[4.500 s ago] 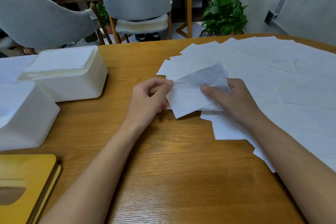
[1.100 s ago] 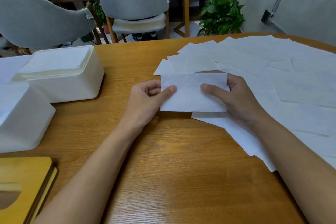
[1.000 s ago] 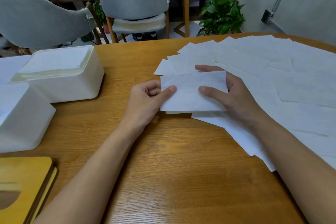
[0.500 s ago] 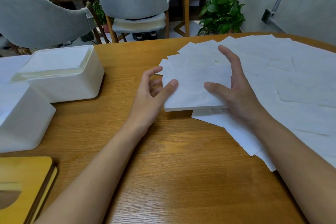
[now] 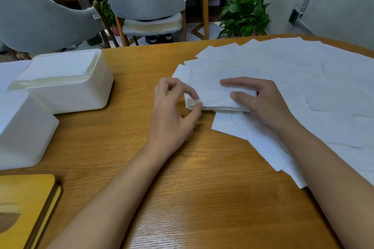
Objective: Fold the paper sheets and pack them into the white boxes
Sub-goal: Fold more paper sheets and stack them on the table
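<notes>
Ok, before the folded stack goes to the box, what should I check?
1. Pinch by left hand on left corner of folded stack: ok.
2. Grip by right hand on its right end: ok.
3. Layers flush: cannot tell.
4. Top of far white box open: ok.
5. Room above sheets inside it: cannot tell.
6. Bare table between stack and box: ok.

White paper sheets (image 5: 293, 79), white boxes (image 5: 66, 85), wood-grain table (image 5: 182, 188).

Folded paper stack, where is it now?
Head view, centre: the folded paper stack is held between left hand and right hand, at the left edge of the spread sheets.
</notes>
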A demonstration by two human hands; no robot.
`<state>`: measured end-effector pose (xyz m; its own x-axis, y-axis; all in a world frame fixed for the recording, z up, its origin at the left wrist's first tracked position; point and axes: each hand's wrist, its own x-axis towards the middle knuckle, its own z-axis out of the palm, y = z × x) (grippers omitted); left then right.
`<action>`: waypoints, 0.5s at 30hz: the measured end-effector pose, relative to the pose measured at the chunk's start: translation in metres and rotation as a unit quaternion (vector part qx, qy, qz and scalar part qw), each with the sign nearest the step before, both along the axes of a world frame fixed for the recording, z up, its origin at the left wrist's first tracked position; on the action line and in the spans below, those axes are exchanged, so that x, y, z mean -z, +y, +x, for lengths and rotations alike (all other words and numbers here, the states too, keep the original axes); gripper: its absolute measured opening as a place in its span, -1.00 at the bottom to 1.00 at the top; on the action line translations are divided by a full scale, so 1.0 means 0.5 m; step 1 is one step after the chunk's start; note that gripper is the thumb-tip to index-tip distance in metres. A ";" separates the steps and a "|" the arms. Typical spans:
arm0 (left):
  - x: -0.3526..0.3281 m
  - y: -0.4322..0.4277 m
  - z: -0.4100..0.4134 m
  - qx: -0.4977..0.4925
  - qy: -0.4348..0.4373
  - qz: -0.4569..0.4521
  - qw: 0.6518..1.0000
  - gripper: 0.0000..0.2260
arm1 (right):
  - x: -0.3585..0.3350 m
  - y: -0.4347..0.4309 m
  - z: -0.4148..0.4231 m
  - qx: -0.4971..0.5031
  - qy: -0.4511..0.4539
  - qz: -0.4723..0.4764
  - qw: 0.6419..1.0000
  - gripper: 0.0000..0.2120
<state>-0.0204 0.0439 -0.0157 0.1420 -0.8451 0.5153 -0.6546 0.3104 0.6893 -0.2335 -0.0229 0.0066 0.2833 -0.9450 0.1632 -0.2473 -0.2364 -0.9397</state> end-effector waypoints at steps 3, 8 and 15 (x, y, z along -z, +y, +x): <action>0.012 0.001 0.001 0.146 -0.072 0.045 0.986 -0.88 | 0.004 -0.005 0.001 0.031 -0.013 0.007 0.999 -0.64; 0.031 -0.005 -0.003 0.198 -0.111 0.088 0.970 -0.80 | 0.006 -0.001 0.004 0.024 -0.010 0.004 1.000 -0.65; 0.030 -0.007 -0.006 0.193 -0.166 0.046 0.966 -0.94 | 0.008 -0.001 0.005 0.010 -0.023 0.003 1.000 -0.67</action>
<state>-0.0234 0.0405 -0.0308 -0.3538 -0.8467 0.3975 -0.6919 0.5228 0.4979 -0.2311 -0.0236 0.0029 0.2567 -0.9515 0.1695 -0.2084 -0.2257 -0.9516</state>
